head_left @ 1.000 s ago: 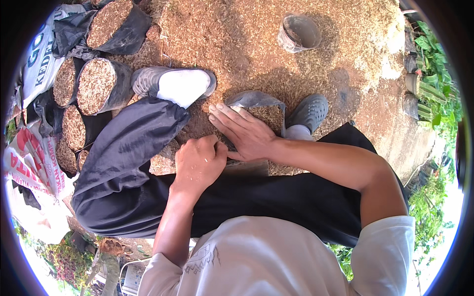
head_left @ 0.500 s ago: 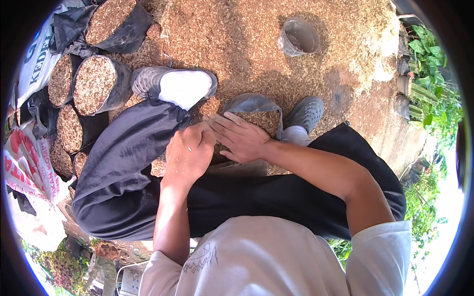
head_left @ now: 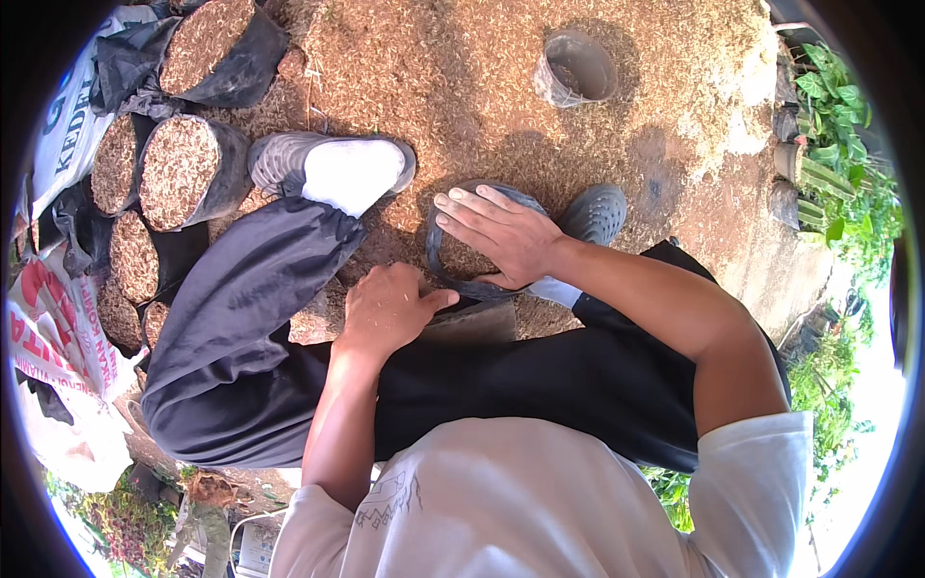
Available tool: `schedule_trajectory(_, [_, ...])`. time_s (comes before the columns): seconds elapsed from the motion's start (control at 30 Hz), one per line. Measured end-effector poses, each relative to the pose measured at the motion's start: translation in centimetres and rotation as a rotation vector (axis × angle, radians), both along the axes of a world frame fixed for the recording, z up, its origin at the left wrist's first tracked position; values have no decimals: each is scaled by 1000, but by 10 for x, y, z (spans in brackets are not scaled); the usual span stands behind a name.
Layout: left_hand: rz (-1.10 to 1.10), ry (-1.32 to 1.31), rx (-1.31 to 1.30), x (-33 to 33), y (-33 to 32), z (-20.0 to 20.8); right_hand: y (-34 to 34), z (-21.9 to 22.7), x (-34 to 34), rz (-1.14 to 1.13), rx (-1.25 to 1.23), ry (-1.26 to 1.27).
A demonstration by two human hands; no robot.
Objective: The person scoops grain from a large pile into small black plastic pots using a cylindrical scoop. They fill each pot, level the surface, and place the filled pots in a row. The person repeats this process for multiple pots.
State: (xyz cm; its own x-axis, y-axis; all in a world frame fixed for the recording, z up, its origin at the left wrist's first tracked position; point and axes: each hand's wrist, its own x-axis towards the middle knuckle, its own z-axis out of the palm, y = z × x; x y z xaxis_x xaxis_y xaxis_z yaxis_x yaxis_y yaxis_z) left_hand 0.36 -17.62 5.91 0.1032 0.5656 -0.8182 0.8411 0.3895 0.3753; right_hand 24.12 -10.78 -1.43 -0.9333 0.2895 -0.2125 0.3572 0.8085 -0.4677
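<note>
Outdoor work yard, plant-nursery type. Grnd (head_left: 453, 67) = brown soil w/ loose pale husk-like bits all over, strong sun, hard shadows. L side: blk grow bags (head_left: 180, 171) packed w/ similar stuff, plus printed sacks (head_left: 60, 332). One more blk bag (head_left: 435, 236) btwn the feet. Grey bucket (head_left: 555, 89) out front on the grnd. R edge: leafy green plants (head_left: 831, 91) beside dark pots (head_left: 784, 204). Lower L: more greenery (head_left: 120, 506), poss. a tree trunk (head_left: 214, 530), view's warped there.
</note>
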Motion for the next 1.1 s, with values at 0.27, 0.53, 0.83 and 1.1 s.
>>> schedule_trajectory(0.27, [-127, 12, -107, 0, 12, -5, 0, 1, 9, -4, 5, 89])
schedule_trajectory(0.53, [-94, 24, -21, 4, 15, -5, 16, -10, 11, 55, 51, 117])
schedule_trajectory(0.83, [-93, -8, -177, -20, 15, -3, -28, -10, -10, 167, 18, 92])
schedule_trajectory(1.1, [-83, 145, -65, -10, 8, 12, -42, -4, -22, 49, -85, 132])
